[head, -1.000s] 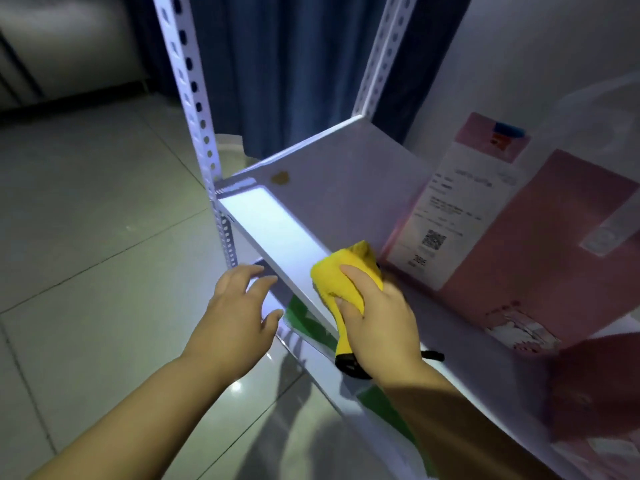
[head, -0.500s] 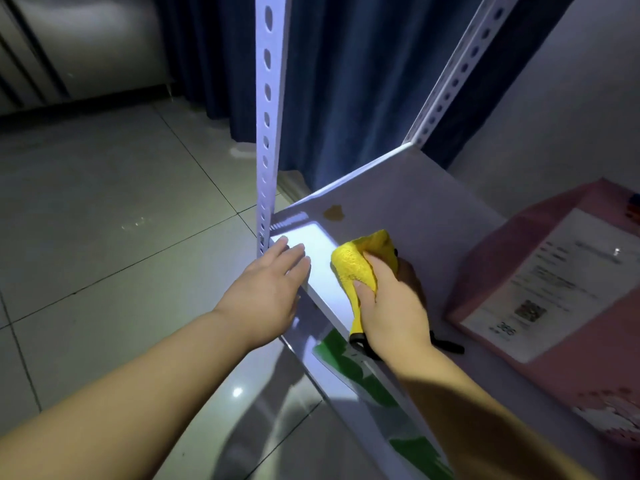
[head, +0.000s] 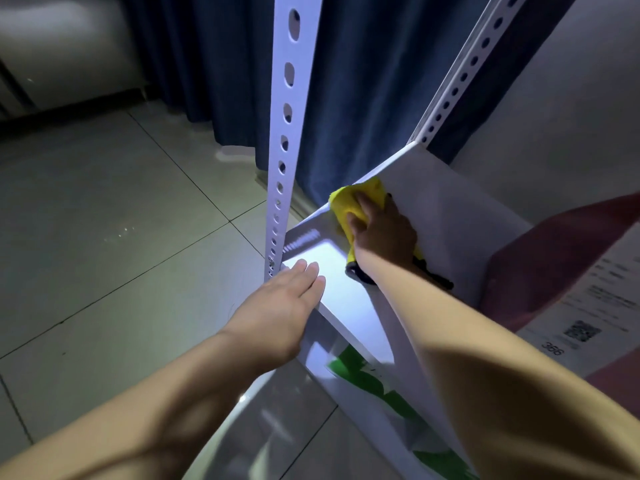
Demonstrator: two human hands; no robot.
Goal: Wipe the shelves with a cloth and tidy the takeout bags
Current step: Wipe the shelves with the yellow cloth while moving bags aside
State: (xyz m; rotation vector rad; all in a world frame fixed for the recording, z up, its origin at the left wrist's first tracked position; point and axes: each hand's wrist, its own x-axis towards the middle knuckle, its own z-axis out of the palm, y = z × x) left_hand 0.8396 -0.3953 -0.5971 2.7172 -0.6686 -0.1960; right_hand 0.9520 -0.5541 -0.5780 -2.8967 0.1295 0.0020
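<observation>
Pressing through curled fingers (head: 363, 202) and a thumb wrapped round the wad, the right hand (head: 384, 233) grips a bunched yellow cloth (head: 348, 207) and holds it flat on the white shelf (head: 450, 216). The cloth lies at 12 o'clock from the knuckles, at the board's side edge. Its black-trimmed tail trails back under the wrist toward 6 o'clock. Bunching it this way probably gives a thick pad to bear down on, so the wipe reaches right to the rim. The left hand (head: 277, 306), at 7 o'clock from the right, has its 4 fingers (head: 308, 271) straight and close together. They lie on the front lip of the shelf just beside the perforated post (head: 284, 133) at their 11 o'clock. It holds nothing, and seems to be there as a brace that steadies the body and the rack. At 3 o'clock from the wiping hand a pink takeout bag (head: 554, 258) with a printed receipt (head: 602, 306) sits on the same board. It is clear of the cloth, so that stretch looks unwiped and the bag untidied. A green-printed bag (head: 363, 372) shows on the level below.
</observation>
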